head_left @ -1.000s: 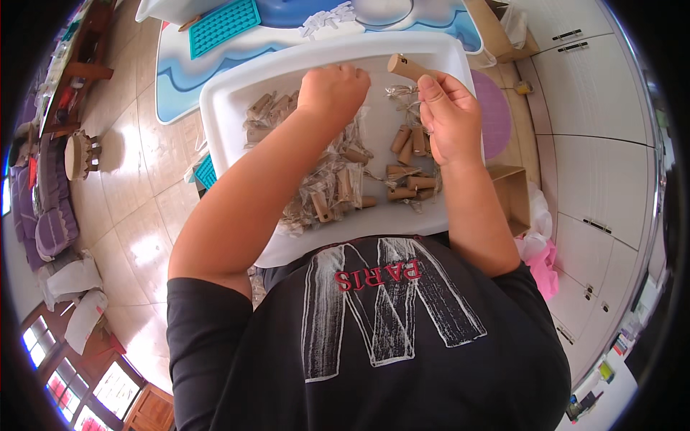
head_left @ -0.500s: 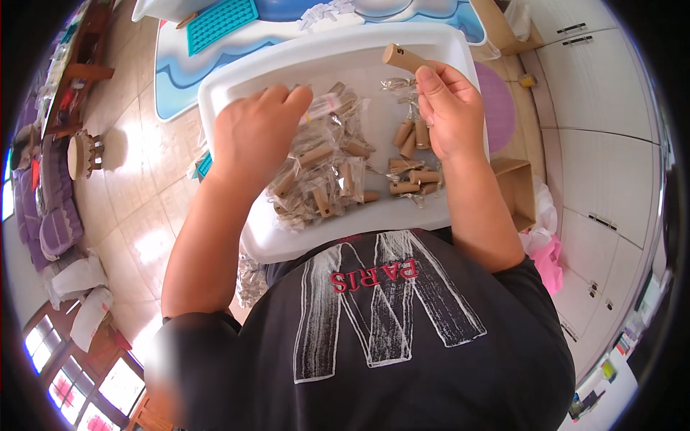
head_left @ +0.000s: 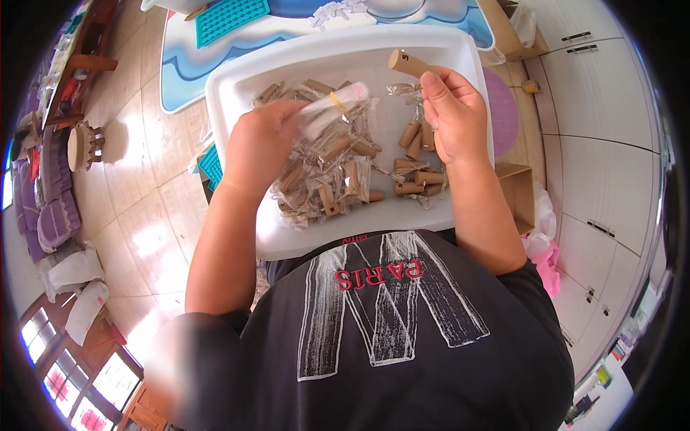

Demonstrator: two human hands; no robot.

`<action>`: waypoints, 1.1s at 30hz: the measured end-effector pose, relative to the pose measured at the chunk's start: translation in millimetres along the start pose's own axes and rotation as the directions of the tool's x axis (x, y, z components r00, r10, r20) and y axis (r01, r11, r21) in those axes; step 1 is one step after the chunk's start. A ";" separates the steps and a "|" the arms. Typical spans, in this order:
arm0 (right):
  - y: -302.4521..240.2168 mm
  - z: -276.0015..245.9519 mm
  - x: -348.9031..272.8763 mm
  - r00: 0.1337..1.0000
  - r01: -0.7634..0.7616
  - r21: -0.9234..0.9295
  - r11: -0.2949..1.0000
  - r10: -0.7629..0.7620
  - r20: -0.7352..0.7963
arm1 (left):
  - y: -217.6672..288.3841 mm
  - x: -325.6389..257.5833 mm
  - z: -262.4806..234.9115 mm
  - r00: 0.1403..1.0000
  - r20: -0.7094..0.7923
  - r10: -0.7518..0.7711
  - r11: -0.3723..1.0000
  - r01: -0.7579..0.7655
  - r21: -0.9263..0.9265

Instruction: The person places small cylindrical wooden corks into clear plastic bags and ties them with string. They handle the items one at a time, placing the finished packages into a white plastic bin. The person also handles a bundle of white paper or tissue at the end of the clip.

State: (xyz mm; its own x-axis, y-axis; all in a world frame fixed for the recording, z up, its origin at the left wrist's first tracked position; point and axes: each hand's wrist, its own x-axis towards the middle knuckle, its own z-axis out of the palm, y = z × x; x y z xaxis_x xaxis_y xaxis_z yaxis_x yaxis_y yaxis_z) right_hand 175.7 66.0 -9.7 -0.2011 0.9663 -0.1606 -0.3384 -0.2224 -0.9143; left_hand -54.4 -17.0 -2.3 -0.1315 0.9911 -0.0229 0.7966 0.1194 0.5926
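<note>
My right hand [head_left: 460,115] pinches a tan, cork-like cylinder [head_left: 411,65] with a small dark mark, over the right side of a white plastic tub [head_left: 345,44]. A silvery bunch of thin wire [head_left: 405,91] shows just beside that hand. On the left, my left hand [head_left: 262,144] hovers over a heap of similar cylinders in clear bags [head_left: 334,147]. Its blurred fingers are at the end of a bundle of clear plastic bags [head_left: 334,106] with a yellow band; whether they grip it is unclear. Unbagged cylinders with wire [head_left: 424,178] lie in the tub's right part.
Beyond the tub is a blue-and-white patterned table [head_left: 287,21] with a teal grid tray [head_left: 228,21]. An open cardboard box [head_left: 516,194] stands right of the tub, near white cabinets [head_left: 604,172]. A small round stool [head_left: 83,147] is on the tiled floor at left.
My left hand has drawn slightly back from the banded bag bundle, uncovering more of it and of the heap. My right hand still holds the cylinder in nearly the same place.
</note>
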 end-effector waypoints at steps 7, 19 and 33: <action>1.7 1.6 -0.2 1.000 -0.005 -0.052 0.999 0.005 0.015 | 23.7 -10.4 -17.1 0.989 0.069 -0.128 0.911 0.090 0.402; 4.9 7.9 -2.7 0.997 0.028 -0.176 0.984 -0.016 0.069 | 8.7 -18.7 -29.2 0.973 -0.139 -0.184 0.983 0.178 -0.055; 8.8 14.3 -13.9 0.971 0.178 -0.257 0.950 -0.126 0.204 | 29.2 -19.3 -13.4 0.916 0.117 -0.385 0.607 0.347 -0.715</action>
State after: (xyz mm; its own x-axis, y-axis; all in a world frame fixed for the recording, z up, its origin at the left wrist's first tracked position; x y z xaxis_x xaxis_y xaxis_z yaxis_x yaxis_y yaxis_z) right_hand 162.4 48.7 -10.2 -0.3399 0.9398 0.0356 -0.1206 -0.0060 -0.9927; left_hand -36.6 -33.5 26.2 -0.3574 0.8685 -0.3433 0.0159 0.3732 0.9276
